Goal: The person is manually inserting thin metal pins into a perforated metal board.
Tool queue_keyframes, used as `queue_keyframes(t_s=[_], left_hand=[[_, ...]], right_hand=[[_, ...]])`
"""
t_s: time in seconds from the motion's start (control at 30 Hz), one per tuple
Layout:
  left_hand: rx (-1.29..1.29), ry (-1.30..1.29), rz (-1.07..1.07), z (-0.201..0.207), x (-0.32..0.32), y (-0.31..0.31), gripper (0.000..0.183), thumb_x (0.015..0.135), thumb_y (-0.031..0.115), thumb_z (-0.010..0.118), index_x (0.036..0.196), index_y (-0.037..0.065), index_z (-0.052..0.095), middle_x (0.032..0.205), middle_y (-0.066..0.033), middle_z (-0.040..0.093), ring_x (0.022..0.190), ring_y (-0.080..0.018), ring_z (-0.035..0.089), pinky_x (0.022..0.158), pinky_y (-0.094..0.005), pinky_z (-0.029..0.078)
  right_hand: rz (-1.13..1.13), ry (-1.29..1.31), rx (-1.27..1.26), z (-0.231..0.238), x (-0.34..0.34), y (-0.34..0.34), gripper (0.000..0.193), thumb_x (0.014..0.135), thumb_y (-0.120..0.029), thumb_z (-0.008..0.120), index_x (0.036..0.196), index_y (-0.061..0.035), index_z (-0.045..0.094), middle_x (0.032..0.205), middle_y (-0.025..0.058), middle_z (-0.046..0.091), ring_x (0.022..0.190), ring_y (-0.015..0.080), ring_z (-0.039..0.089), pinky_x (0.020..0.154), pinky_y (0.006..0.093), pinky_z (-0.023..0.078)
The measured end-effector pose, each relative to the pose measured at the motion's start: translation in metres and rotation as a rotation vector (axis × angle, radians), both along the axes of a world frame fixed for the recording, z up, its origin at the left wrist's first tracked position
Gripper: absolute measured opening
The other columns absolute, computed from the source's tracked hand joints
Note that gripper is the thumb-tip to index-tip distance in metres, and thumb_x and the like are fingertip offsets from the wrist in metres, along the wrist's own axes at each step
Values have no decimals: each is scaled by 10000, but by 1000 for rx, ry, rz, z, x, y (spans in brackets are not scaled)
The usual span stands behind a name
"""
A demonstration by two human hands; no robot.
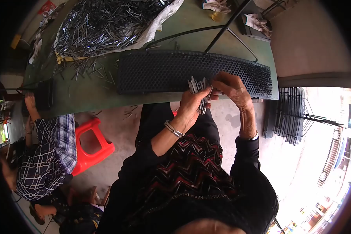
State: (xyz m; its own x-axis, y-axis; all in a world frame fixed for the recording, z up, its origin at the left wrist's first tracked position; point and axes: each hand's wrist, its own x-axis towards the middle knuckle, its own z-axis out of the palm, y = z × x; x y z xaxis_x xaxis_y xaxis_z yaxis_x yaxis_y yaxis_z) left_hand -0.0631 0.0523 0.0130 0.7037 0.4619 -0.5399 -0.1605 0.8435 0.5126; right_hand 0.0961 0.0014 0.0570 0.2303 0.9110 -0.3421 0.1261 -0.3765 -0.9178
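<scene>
A bundle of thin dark-grey metal strips (197, 84) is gripped in my left hand (190, 104), its ends poking out above and below the fingers. My right hand (234, 91) is closed in a pinch beside the top of this bundle; whatever its fingertips hold is hidden. Beyond both hands lies a long black board (156, 72) full of round holes, along the near edge of a green table (99, 95). Toward its right end the holes look filled with dark upright pieces (264, 80).
A big heap of loose strips (109, 25) lies on a white sack (156, 25) at far left. Black metal rods (214, 41) rise behind the board. Gloves (257, 23) lie far right. A co-worker (41, 156) sits left, near a red stool (91, 146). Black racks (286, 117) stand right.
</scene>
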Motion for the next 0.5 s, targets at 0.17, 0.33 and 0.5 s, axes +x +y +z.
queue_keyframes(t_s=[0.17, 0.33, 0.5], left_hand=[[-10, -48, 22, -1, 1, -1, 228, 891, 196, 618, 1035, 19, 609, 965, -132, 681, 862, -198, 669, 607, -262, 504], [-137, -142, 80, -4, 7, 0, 178, 875, 188, 636, 943, 23, 634, 864, -98, 675, 764, -208, 679, 592, -308, 549], [-130, -101, -24, -11, 9, 12, 160, 870, 170, 648, 950, 32, 644, 882, -63, 660, 752, -149, 658, 628, -275, 568]], right_hand=[[-292, -242, 194, -3, -6, -10, 82, 849, -41, 601, 908, 16, 594, 752, 56, 605, 720, 109, 581, 649, 256, 466], [-130, -994, 606, -5, -32, -25, 244, 717, 59, 677, 933, -38, 618, 931, 70, 631, 809, 221, 625, 701, 311, 499], [80, -1188, 684, -9, -37, -36, 320, 661, -8, 738, 958, -62, 632, 1003, 59, 626, 910, 246, 611, 742, 336, 492]])
